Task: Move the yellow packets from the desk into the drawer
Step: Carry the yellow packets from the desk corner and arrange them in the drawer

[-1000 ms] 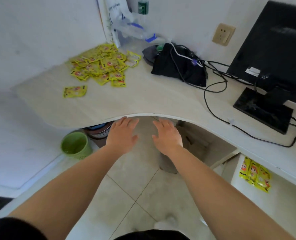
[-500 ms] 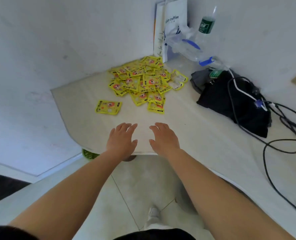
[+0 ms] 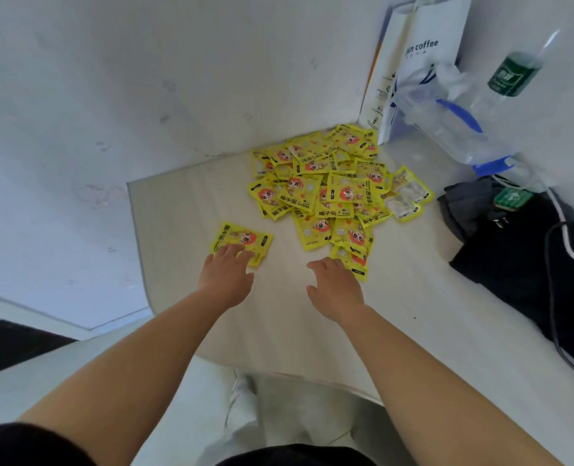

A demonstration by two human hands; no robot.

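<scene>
**Both hands laid at the yellow packets on the desk**

The pile of yellow packets is heaped in the far corner of the desk, close against the wall. All positions below are taken from this pile.

- A lone packet is seen lying flat to the left of the pile, clear of it.
- The left hand is laid on the near edge of the lone packet. Its fingers are held close together and fairly straight, with the tips on the wrapper. Nothing is pinched.
- The right hand is stretched to the near edge of the pile. The fingers are kept together and extended over the nearest packet there, and the thumb is spread out to the left. Whether the fingertips press on that packet or only hover cannot be told.
- A white paper bag printed "coffee" is stood upright against the wall, just behind and right of the pile.
- A clear plastic bag is slumped to the right of the pile, and a bottle with a green label is noted beyond it.
- A black fabric bundle is found right of the pile, apart from it. Cables are draped over the bundle.
</scene>
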